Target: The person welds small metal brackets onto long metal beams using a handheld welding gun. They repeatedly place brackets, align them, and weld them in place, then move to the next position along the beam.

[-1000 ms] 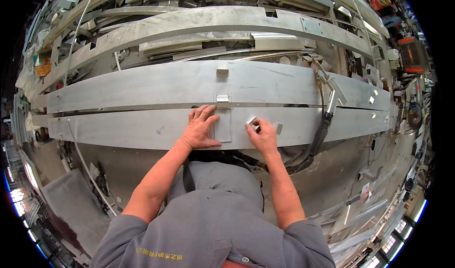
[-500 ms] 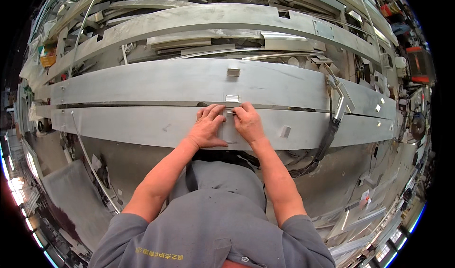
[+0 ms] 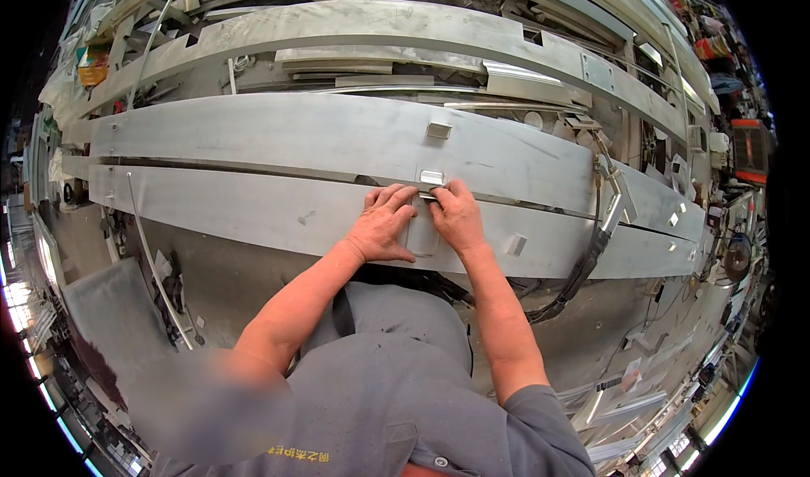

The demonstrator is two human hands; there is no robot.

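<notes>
A long near metal panel (image 3: 329,219) and a matching far metal panel (image 3: 337,135) lie side by side with a narrow dark gap between them. My left hand (image 3: 384,225) rests on the near panel, thumb stretched apart, fingertips at the edge along the gap. Beside it my right hand (image 3: 457,219) is closed in a pinch on a small metal piece (image 3: 427,195) at that edge, mostly hidden by my fingers. Just beyond my fingertips a small metal bracket (image 3: 432,176) sits on the far panel. Farther back stands another small bracket (image 3: 439,130).
A welding torch with a black cable (image 3: 601,236) lies across the panels on the right. A small metal block (image 3: 517,244) stands on the near panel. Behind runs a long metal beam (image 3: 363,25) above piled offcuts. A thin rod (image 3: 160,274) leans at the left.
The view has shifted and turned slightly, so the panels now slope down to the right. My hands stay at the same edge, the right one still pinching the small metal piece.
</notes>
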